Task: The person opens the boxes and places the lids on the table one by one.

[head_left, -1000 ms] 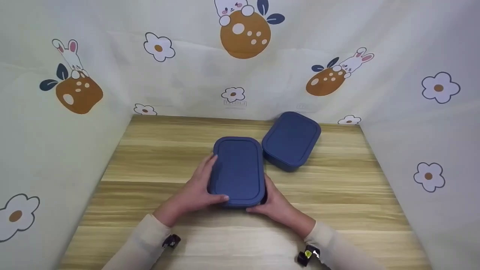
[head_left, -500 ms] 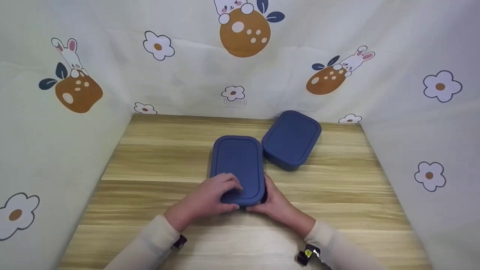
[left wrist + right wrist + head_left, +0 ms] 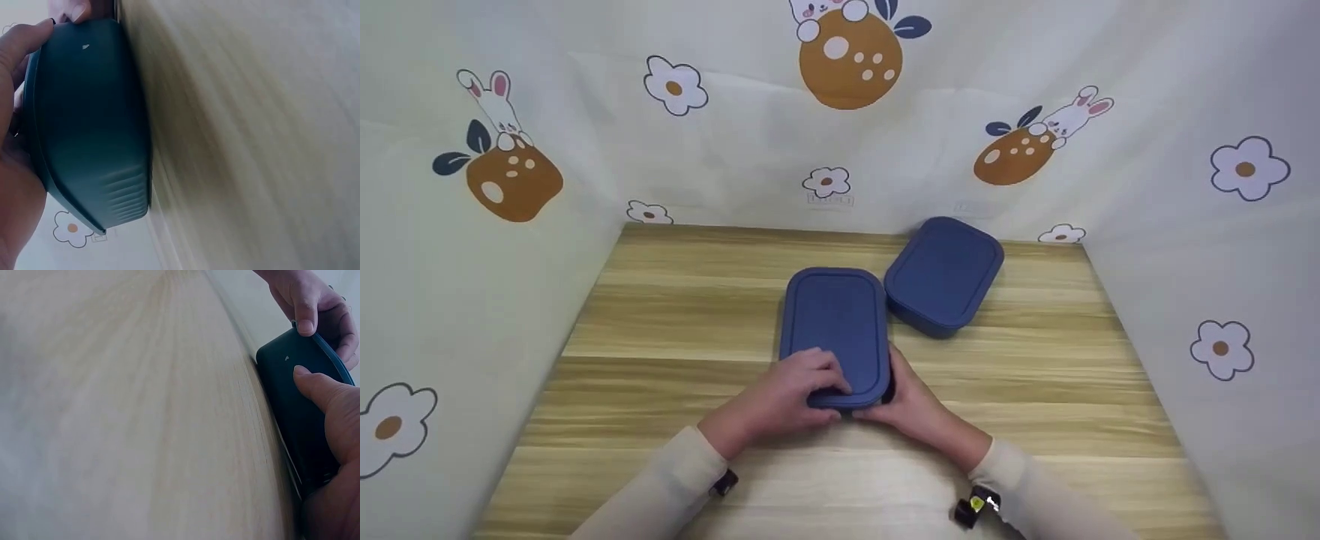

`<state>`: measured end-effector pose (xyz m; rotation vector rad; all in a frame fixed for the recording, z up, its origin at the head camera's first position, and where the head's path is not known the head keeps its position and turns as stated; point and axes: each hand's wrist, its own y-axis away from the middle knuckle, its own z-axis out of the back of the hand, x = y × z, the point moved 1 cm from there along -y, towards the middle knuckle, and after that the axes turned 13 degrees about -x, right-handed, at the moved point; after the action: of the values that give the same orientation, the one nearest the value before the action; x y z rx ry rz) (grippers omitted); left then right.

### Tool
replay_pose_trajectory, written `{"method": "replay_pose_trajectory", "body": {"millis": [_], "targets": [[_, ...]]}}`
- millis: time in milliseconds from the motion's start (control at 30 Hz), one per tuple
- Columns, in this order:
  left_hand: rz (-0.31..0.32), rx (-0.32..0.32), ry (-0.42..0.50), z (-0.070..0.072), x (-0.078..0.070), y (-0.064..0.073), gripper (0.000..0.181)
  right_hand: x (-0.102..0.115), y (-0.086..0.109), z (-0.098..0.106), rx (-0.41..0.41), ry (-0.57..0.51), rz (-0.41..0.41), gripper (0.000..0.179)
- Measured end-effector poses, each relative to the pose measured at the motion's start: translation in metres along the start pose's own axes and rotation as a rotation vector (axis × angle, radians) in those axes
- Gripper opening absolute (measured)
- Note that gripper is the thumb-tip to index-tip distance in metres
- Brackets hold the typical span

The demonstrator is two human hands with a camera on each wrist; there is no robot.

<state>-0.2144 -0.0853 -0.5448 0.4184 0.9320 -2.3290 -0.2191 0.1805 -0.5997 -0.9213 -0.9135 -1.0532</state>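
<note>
A blue lidded lunch box [image 3: 840, 311] rests on the table in the middle of the head view, its long sides pointing away from me. My left hand [image 3: 799, 386] pinches the lid at its near edge: the thumb lies at the front rim, and bent fingers rest on the lid's top. In the right wrist view the lid [image 3: 334, 359] shows as a thin band between that thumb and fingers. My right hand [image 3: 913, 405] grips the near right corner, thumb against the front wall [image 3: 289, 391]. The left wrist view shows the box's ribbed side [image 3: 126, 197].
A second blue lunch box [image 3: 945, 274], lid on, stands turned at an angle just behind and right of the first, near the back wall. Patterned cloth walls [image 3: 720, 150] enclose the wood-grain table [image 3: 682, 300] at the back and both sides.
My left hand has left the box's left side and moved right to the near edge, its fingers now bent over the lid. The right hand and both boxes have stayed in place.
</note>
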Motion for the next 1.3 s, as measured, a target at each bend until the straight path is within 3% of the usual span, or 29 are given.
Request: {"method": "replay_pose_trajectory", "body": {"millis": [267,400,633,900,1300], "targets": [[-0.018,0.008,-0.06,-0.004,0.0,0.0,0.029,-0.002,0.0,0.0,-0.001,-0.01,0.005,0.127],[0.003,0.025,-0.066,-0.004,0.0,-0.001,0.028,-0.003,0.0,-0.001,-0.003,-0.021,0.018,0.125],[0.04,0.041,-0.023,-0.001,-0.003,-0.003,0.024,-0.001,0.0,-0.001,0.0,-0.03,0.003,0.125],[0.026,0.025,0.006,0.003,-0.007,-0.005,0.026,0.0,0.002,-0.001,-0.013,0.01,-0.018,0.13],[0.027,0.044,-0.136,0.002,-0.018,-0.002,0.028,-0.001,0.002,-0.002,-0.02,0.001,-0.009,0.129]]}}
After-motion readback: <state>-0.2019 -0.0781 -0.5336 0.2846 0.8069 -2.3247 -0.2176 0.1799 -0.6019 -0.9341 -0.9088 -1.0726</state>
